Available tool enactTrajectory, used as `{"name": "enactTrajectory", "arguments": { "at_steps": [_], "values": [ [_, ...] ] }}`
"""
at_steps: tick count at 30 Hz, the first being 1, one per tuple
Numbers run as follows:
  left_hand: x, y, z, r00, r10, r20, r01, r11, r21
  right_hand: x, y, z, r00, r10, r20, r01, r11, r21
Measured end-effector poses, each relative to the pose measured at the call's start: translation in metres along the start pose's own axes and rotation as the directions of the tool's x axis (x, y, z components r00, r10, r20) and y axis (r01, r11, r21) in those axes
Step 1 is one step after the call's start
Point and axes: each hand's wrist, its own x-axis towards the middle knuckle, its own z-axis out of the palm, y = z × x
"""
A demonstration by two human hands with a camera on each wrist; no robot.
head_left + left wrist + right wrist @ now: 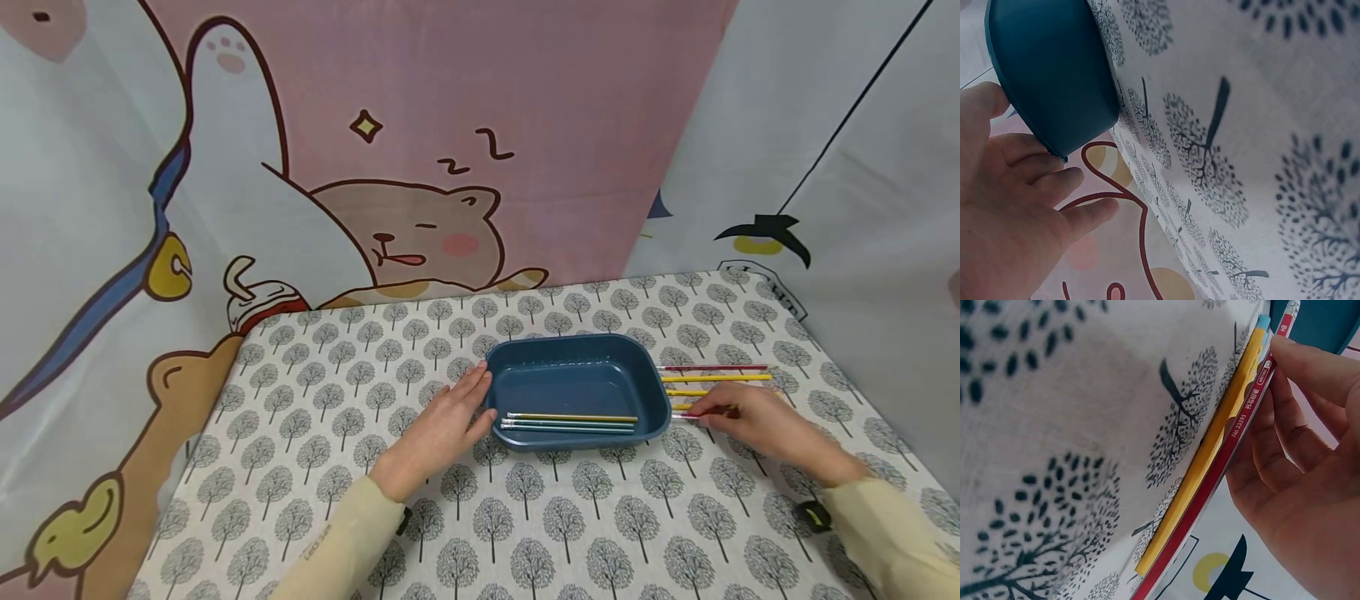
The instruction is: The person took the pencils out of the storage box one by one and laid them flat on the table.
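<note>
A dark blue plastic tray (562,387) stands on the cloth between the hands. My left hand (442,429) is at its left end, fingers fairly straight and fingertips at the rim. In the tray lie a yellow pencil (573,417) and teal pencils (570,429), side by side along the near wall. My right hand (765,425), just right of the tray, pinches a red pencil (1210,478) near its eraser end between thumb and fingers. Close beside that pencil in the right wrist view is a yellow pencil (1200,459) with a blue eraser.
Right of the tray, a dark red pencil (720,367) and a yellow pencil (720,378) lie on the tree-patterned cloth (525,533), with more yellow ones partly behind the right hand. A printed cartoon curtain (600,125) hangs behind the table and along its sides.
</note>
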Motion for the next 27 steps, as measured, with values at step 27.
{"name": "enactTrajectory", "arguments": {
  "at_steps": [27],
  "values": [
    [-0.0008,0.0026,-0.0025,1.0,0.002,-0.001,-0.002,1.0,-0.004,0.0056,0.0039,0.0057,0.997,0.056,0.055,-0.051,0.995,-0.088]
  ]
}}
